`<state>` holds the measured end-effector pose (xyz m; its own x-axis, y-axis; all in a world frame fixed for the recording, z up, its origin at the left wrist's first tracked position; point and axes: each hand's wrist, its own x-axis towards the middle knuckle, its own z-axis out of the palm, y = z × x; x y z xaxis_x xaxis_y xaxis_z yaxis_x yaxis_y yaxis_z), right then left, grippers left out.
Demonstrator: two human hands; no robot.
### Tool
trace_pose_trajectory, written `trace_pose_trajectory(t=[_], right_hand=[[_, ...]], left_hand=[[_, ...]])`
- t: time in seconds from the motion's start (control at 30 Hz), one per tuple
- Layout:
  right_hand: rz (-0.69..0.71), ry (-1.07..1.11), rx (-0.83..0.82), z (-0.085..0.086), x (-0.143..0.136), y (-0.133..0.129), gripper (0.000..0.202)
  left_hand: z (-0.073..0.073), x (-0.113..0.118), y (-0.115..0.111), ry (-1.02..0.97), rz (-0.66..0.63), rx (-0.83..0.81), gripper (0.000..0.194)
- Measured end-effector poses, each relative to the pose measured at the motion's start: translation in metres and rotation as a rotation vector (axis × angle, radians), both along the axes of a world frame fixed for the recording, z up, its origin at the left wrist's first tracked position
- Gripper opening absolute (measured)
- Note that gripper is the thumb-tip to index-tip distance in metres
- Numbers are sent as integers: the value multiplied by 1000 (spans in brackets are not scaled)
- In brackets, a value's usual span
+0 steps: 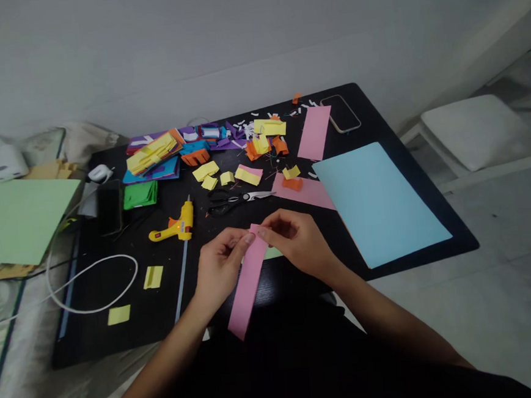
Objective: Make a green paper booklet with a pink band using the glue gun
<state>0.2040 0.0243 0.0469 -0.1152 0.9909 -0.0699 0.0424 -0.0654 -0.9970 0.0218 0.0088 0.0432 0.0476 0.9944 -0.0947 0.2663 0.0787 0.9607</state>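
A long pink paper strip [247,289] is pinched near its top end between both my hands, its lower end hanging toward my lap. My left hand [220,264] grips the strip's left edge with thumb and fingers. On the other edge, my right hand [299,242] pinches the top corner. Part of a pale yellow-green paper piece [273,252] shows on the table behind the strip. Just beyond my hands lie black-handled scissors [242,198], blades pointing right. A yellow glue gun [175,224] stands to the left of my left hand.
Light blue sheets [383,205] lie at the right of the black table [263,291]. Pink sheets [314,135], folded yellow pieces [248,174], a green stack [140,195] and a phone [110,208] are spread beyond. A white cable [136,276] loops at left. A white chair [471,130] stands right.
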Motion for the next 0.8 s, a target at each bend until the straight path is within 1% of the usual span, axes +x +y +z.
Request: trace_pose_trajectory(t=[0.1,0.17,0.23,0.3,0.37,0.43,0.5,0.57,0.67,0.8], right_hand=[[100,-66,20,-1,2,4,22],[98,-97,33,-3,5,7,22],[19,-97,37,-4,10,11,22],[-102,-70,30,-5,20,17,21],[-191,-36,21,-5,32,21,18],[-234,-15,6,-4,45,24,16],[-244,0,-21,-4,56,22,17],[-215,-4,-53,-4,64,17,21],[-96,-42,-86,-3,71,9,25],[77,-29,-109,0,79,1,20]], left_hand=[[-1,2,1,-15,-60,-11,28],[-1,2,0,-12,-94,-35,28],[0,-1,-3,-4,-155,-70,27],[2,-9,-6,16,-241,-103,26],[4,-20,-9,49,-312,-121,27],[6,-34,-11,84,-338,-126,27],[8,-48,-11,106,-311,-110,26],[10,-59,-10,113,-224,-63,27],[11,-67,-7,82,-67,-21,27],[12,-66,-5,-55,26,-3,27]])
